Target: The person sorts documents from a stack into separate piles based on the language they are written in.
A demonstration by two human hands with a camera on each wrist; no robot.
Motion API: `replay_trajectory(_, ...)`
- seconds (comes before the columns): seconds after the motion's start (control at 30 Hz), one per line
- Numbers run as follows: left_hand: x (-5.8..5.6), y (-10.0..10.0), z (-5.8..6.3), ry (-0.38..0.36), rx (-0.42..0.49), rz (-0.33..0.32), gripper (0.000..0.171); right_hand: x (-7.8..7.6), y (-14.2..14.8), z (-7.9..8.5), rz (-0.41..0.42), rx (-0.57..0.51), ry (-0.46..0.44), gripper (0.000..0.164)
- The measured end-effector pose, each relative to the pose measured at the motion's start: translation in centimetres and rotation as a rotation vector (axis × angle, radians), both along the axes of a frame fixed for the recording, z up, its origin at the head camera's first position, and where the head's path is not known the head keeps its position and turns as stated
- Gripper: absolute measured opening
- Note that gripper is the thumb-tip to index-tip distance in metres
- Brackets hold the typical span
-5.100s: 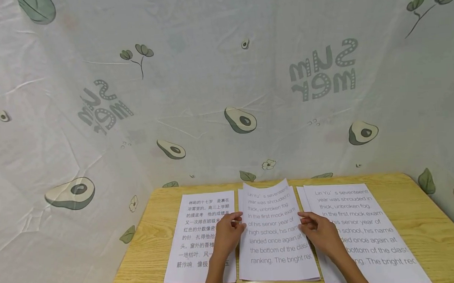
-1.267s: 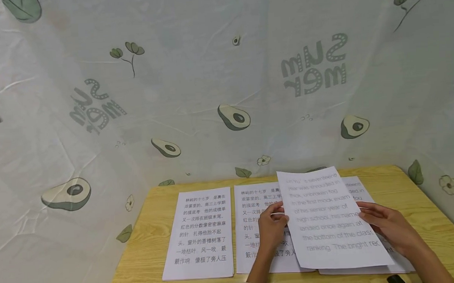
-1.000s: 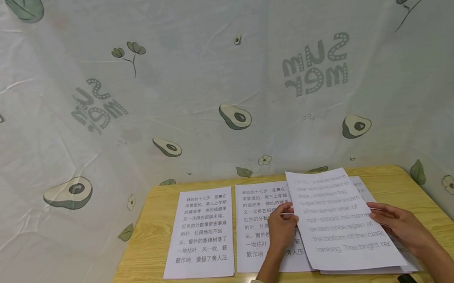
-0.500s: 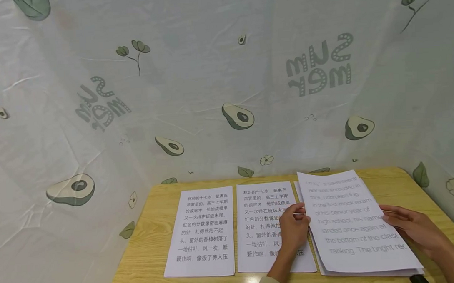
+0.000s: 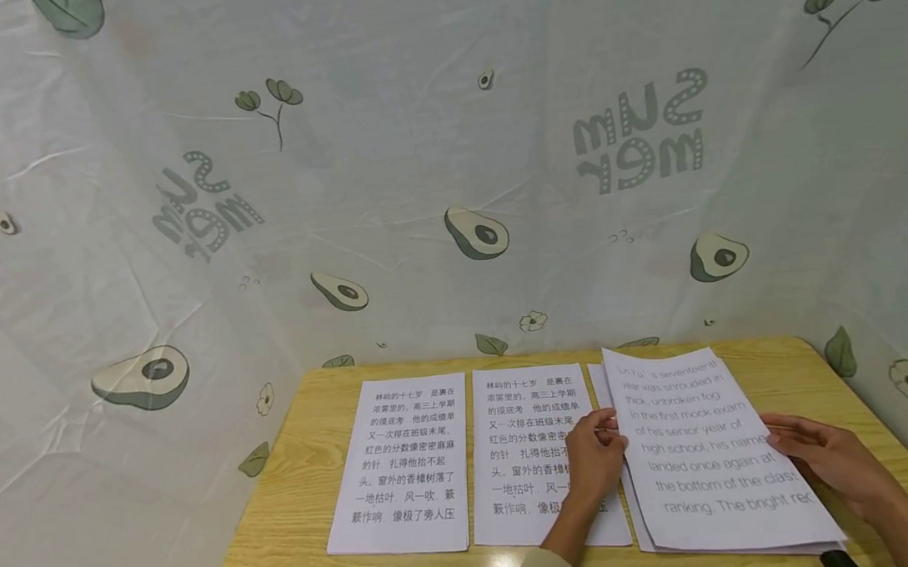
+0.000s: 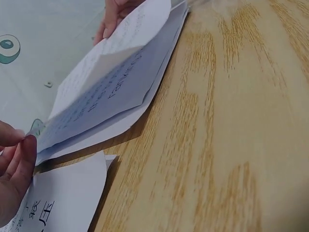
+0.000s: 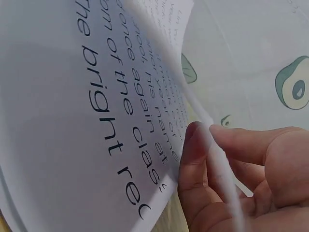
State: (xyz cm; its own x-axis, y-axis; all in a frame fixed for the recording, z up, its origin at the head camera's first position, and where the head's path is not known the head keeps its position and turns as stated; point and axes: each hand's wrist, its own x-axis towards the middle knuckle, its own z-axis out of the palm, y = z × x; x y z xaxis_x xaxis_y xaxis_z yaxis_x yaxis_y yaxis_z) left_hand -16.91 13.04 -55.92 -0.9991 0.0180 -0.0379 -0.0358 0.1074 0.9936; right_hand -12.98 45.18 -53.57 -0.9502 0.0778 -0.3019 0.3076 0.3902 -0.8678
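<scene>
A sheet of paper (image 5: pixel 711 458) printed with large English text is held over the right-hand paper stack (image 5: pixel 599 387). My left hand (image 5: pixel 597 458) pinches its left edge and my right hand (image 5: pixel 831 462) pinches its right edge. From the left wrist, the sheet (image 6: pixel 106 58) bows up above the stack's top page (image 6: pixel 123 82), with a gap between them. The right wrist view has the right thumb and fingers (image 7: pixel 193 154) on either side of the sheet's edge. The same English text shows on the page below.
Two more stacks printed in Chinese, the middle stack (image 5: pixel 535 456) and the left stack (image 5: pixel 400 465), lie side by side on the wooden table (image 5: pixel 281 490). A dark object (image 5: pixel 839 560) shows at the bottom right. Behind hangs a patterned cloth (image 5: pixel 390 177).
Both hands have lifted the English sheet off the middle stack, baring Chinese text there, and carried it right. Over the last second it moved farther right and settled lower over the right-hand stack.
</scene>
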Motion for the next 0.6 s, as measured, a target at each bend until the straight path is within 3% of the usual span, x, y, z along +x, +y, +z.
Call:
replay_trajectory(0.1, 0.0, -0.1, 0.0, 0.002, -0.013, -0.012, 0.037, 0.1, -0.4, 0.1, 0.011, 0.114, 0.012, 0.051)
replay_trajectory(0.17, -0.1, -0.3, 0.1, 0.017, -0.022, -0.013, 0.036, 0.1, -0.8, 0.3, -0.002, 0.260, 0.044, 0.065)
replay_trajectory(0.33, -0.5, -1.3, 0.4, 0.088, -0.033, 0.009, 0.034, 0.4, -1.8, 1.3, -0.044, 0.524, 0.143, 0.059)
replay_trajectory(0.47, -0.8, -2.5, 0.5, 0.093, -0.011, 0.014, 0.036, 0.5, -2.9, 2.1, 0.021, 0.507, 0.151, 0.061)
replay_trajectory(0.6, -0.8, -4.0, 0.5, 0.082, -0.018, 0.009, 0.037, 0.5, -4.5, 2.4, 0.072, 0.392, 0.136, 0.061)
